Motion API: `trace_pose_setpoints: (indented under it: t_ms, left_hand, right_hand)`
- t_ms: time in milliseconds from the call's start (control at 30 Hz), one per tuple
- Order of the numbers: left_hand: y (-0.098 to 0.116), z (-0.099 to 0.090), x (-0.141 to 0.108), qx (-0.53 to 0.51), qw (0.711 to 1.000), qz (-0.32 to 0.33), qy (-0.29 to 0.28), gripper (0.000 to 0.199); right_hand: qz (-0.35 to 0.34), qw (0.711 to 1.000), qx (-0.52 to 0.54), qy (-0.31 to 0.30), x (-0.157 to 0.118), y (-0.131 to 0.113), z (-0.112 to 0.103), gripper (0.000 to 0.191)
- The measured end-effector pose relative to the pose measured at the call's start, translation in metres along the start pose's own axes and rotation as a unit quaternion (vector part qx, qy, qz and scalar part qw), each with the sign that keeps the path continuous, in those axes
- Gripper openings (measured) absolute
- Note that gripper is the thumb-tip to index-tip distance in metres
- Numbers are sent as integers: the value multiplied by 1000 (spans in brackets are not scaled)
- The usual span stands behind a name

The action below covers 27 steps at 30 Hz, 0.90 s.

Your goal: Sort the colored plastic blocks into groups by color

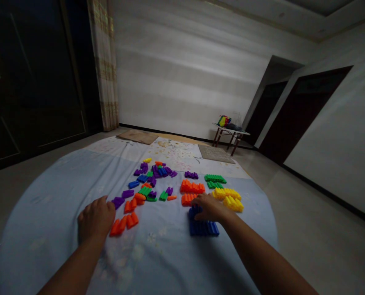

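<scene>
My right hand [208, 207] reaches over a block of joined dark blue pieces [204, 228], its fingers curled down on the blue pieces at the upper edge; its fingertips are partly hidden. My left hand [96, 217] rests on the cloth beside a purple piece [118, 202], fingers bent, with nothing visible in it. Orange pieces [123, 224] lie just right of the left hand. Beyond the right hand are joined orange rows [192, 187], yellow rows [227, 194], green rows [215, 178] and a purple row [191, 175].
Loose purple, blue, green and orange pieces [144, 191] are scattered over the middle of the cloth-covered table [157, 262]. Two flat boards [138, 136] lie at its far edge. A small side table [231, 130] with a colourful bag stands by the wall.
</scene>
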<state>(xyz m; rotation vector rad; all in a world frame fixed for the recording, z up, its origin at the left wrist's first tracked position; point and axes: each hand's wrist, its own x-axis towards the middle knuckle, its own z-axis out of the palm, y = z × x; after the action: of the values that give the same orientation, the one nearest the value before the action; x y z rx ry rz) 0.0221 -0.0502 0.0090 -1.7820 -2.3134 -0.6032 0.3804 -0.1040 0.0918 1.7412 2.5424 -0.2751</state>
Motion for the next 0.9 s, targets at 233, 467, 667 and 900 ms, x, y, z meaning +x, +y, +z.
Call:
trace_pose_setpoints:
  t_ms: [233, 467, 667, 900]
  left_hand:
    - [0, 0, 0, -6, 1000, 0, 0, 45]
    - [1, -3, -3, 11, 1000, 11, 10, 44]
    - [1, -3, -4, -17, 1000, 0, 9, 44]
    - [-3, -2, -7, -40, 999, 5, 14, 39]
  right_hand:
    - [9, 1000, 16, 18, -2, -1, 3, 44]
    - [0, 999, 40, 35, -1, -5, 1, 37]
    - [-55, 982, 122, 131, 32, -64, 10, 35]
    - [-201, 962, 115, 146, 92, -170, 48, 42]
